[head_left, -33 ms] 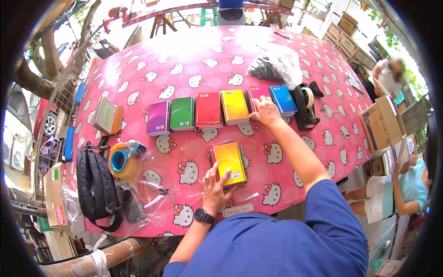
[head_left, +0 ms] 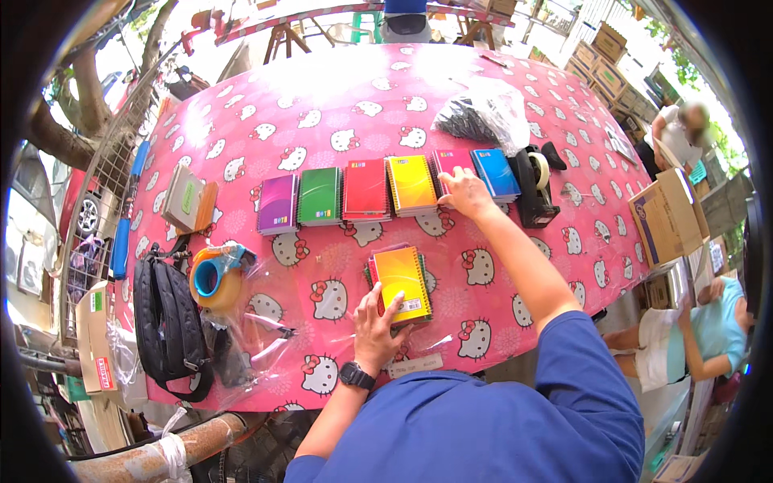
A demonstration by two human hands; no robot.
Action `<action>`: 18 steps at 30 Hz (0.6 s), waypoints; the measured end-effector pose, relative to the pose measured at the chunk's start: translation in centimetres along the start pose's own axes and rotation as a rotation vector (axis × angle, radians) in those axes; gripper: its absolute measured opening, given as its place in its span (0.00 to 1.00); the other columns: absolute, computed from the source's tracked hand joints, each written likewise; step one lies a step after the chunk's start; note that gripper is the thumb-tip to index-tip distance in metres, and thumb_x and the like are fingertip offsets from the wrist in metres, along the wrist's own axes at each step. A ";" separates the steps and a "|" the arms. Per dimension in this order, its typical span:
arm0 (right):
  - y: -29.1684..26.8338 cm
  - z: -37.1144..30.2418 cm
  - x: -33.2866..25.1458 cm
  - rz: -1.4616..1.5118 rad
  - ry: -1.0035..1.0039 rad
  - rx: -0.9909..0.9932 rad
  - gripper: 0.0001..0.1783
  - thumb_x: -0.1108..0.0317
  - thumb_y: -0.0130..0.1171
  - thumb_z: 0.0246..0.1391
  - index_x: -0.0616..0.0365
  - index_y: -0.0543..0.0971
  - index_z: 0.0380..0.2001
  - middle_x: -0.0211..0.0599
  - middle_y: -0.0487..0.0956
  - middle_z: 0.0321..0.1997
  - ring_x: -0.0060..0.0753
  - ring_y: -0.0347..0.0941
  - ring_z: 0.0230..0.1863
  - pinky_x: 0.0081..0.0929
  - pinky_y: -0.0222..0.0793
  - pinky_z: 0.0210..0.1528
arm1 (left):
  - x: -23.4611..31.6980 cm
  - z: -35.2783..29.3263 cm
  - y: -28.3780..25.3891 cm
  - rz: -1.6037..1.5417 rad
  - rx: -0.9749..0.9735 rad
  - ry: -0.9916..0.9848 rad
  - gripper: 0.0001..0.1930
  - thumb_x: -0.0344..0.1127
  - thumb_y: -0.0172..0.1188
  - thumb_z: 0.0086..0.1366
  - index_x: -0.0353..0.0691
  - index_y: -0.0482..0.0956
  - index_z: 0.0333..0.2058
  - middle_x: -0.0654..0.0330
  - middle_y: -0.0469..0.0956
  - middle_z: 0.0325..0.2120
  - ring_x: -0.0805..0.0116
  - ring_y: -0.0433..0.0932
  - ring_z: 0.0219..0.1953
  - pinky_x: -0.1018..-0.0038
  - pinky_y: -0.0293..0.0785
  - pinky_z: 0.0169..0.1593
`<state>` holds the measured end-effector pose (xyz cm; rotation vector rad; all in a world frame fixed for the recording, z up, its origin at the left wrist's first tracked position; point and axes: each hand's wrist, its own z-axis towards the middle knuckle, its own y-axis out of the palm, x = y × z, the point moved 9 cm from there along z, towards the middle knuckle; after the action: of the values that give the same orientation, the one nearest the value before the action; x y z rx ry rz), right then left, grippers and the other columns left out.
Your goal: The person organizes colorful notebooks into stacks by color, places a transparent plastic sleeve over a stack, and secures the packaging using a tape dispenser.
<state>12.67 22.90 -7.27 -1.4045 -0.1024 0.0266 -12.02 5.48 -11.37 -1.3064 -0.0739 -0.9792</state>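
Observation:
A row of spiral notebook stacks lies across the table: a purple notebook [head_left: 279, 204], a green notebook [head_left: 320, 196], a red notebook [head_left: 367, 187], a yellow notebook [head_left: 411, 183], a pink notebook [head_left: 452, 160] and a blue notebook [head_left: 495, 173]. My right hand [head_left: 467, 194] is closed over the near end of the pink notebook. Nearer to me lies a small notebook stack [head_left: 400, 278], a yellow one on top and other colours peeking out at its edges. My left hand [head_left: 378, 328], with a dark watch on the wrist, grips its lower left corner, thumb on the top cover.
Right of the row stands a black tape dispenser [head_left: 535, 189]; behind it lies a clear plastic bag [head_left: 483, 113] with dark contents. At left are a black bag [head_left: 167, 326], tape rolls [head_left: 216, 279] and grey-covered books [head_left: 185, 199]. Two people stand beyond the right edge, near a cardboard box [head_left: 667, 216].

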 end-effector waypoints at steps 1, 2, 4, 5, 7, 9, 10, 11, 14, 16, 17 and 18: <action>0.5 0.2 -0.3 -0.057 -0.040 -0.086 0.25 0.58 0.65 0.43 0.50 0.72 0.46 0.47 0.72 0.40 0.47 0.71 0.45 0.37 0.70 0.46 | -0.1 0.0 0.0 -0.014 0.007 0.000 0.34 0.42 0.69 0.44 0.52 0.69 0.54 0.51 0.55 0.59 0.50 0.56 0.59 0.57 0.55 0.58; 0.7 0.4 -0.5 -0.071 -0.082 -0.123 0.20 0.61 0.61 0.46 0.49 0.73 0.44 0.49 0.72 0.41 0.49 0.72 0.44 0.39 0.70 0.45 | -0.3 0.0 0.0 -0.018 0.007 -0.012 0.34 0.42 0.69 0.44 0.52 0.69 0.54 0.51 0.55 0.59 0.50 0.56 0.59 0.57 0.55 0.58; 0.8 0.6 -0.1 -0.032 -0.105 -0.146 0.13 0.63 0.55 0.49 0.50 0.75 0.39 0.51 0.72 0.39 0.50 0.72 0.43 0.39 0.69 0.46 | 0.1 0.1 -0.2 0.009 0.011 0.010 0.36 0.42 0.68 0.44 0.54 0.68 0.55 0.50 0.55 0.59 0.51 0.57 0.59 0.59 0.56 0.58; 0.6 0.6 0.3 -0.037 -0.110 -0.152 0.13 0.63 0.55 0.49 0.50 0.75 0.39 0.51 0.72 0.39 0.50 0.72 0.43 0.39 0.69 0.46 | 0.1 0.0 0.0 0.017 0.015 0.018 0.40 0.42 0.68 0.43 0.51 0.64 0.58 0.51 0.55 0.59 0.51 0.57 0.59 0.59 0.55 0.58; 0.3 0.6 0.9 0.058 -0.078 -0.161 0.11 0.62 0.50 0.51 0.50 0.77 0.36 0.53 0.72 0.39 0.51 0.73 0.39 0.37 0.70 0.44 | -0.4 -0.1 -0.1 -0.058 0.049 -0.003 0.43 0.42 0.68 0.43 0.49 0.60 0.59 0.51 0.54 0.60 0.52 0.57 0.59 0.58 0.55 0.59; -3.2 -0.2 2.7 0.274 0.026 0.145 0.07 0.66 0.56 0.46 0.58 0.75 0.27 0.49 0.74 0.32 0.48 0.73 0.34 0.38 0.69 0.37 | -0.8 -0.3 0.1 -0.134 0.073 -0.002 0.50 0.41 0.68 0.42 0.44 0.48 0.63 0.53 0.51 0.63 0.52 0.57 0.59 0.57 0.54 0.59; -5.2 -1.0 4.0 0.351 0.065 0.287 0.07 0.69 0.58 0.44 0.60 0.73 0.24 0.46 0.74 0.29 0.47 0.73 0.31 0.37 0.69 0.35 | -0.7 -0.3 0.0 -0.136 0.074 0.001 0.50 0.41 0.68 0.42 0.44 0.48 0.63 0.53 0.51 0.63 0.52 0.57 0.59 0.57 0.54 0.59; -6.4 -2.7 6.1 0.524 0.202 0.440 0.09 0.74 0.61 0.40 0.61 0.69 0.21 0.42 0.71 0.21 0.42 0.70 0.24 0.32 0.67 0.29 | -0.4 -0.2 0.5 -0.095 0.002 0.012 0.51 0.40 0.68 0.42 0.44 0.47 0.63 0.52 0.50 0.63 0.51 0.56 0.60 0.56 0.53 0.60; -4.1 -8.0 4.7 1.481 0.469 0.446 0.12 0.76 0.62 0.43 0.55 0.67 0.23 0.26 0.70 0.20 0.17 0.63 0.19 0.17 0.61 0.21 | -0.5 -0.3 -0.2 -0.117 0.065 0.005 0.51 0.39 0.68 0.42 0.46 0.47 0.64 0.50 0.47 0.64 0.48 0.52 0.62 0.55 0.51 0.62; -1.7 -11.7 -2.4 1.792 0.597 0.239 0.14 0.74 0.64 0.43 0.55 0.66 0.26 0.30 0.71 0.23 0.23 0.66 0.22 0.19 0.65 0.26 | -1.0 -0.7 -1.2 -0.188 0.189 0.004 0.51 0.39 0.68 0.42 0.47 0.48 0.64 0.49 0.46 0.64 0.47 0.50 0.64 0.54 0.50 0.62; -0.5 -13.8 -5.1 1.805 0.588 0.179 0.15 0.71 0.66 0.43 0.55 0.67 0.27 0.32 0.72 0.25 0.27 0.68 0.23 0.21 0.67 0.29 | -0.7 -0.8 -1.0 -0.192 0.216 0.045 0.50 0.39 0.68 0.42 0.50 0.49 0.63 0.48 0.46 0.64 0.46 0.47 0.65 0.54 0.49 0.63; 2.6 -15.6 -6.3 1.616 0.575 0.059 0.17 0.67 0.67 0.43 0.56 0.67 0.30 0.35 0.73 0.25 0.33 0.70 0.25 0.25 0.70 0.32 | -0.4 -0.8 -1.1 -0.187 0.243 0.081 0.49 0.38 0.68 0.42 0.52 0.51 0.63 0.47 0.45 0.64 0.45 0.45 0.65 0.53 0.48 0.63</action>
<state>7.88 7.45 -12.73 -1.0530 1.4938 0.9320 -13.32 5.07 -11.03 -1.0488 -0.2491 -1.1438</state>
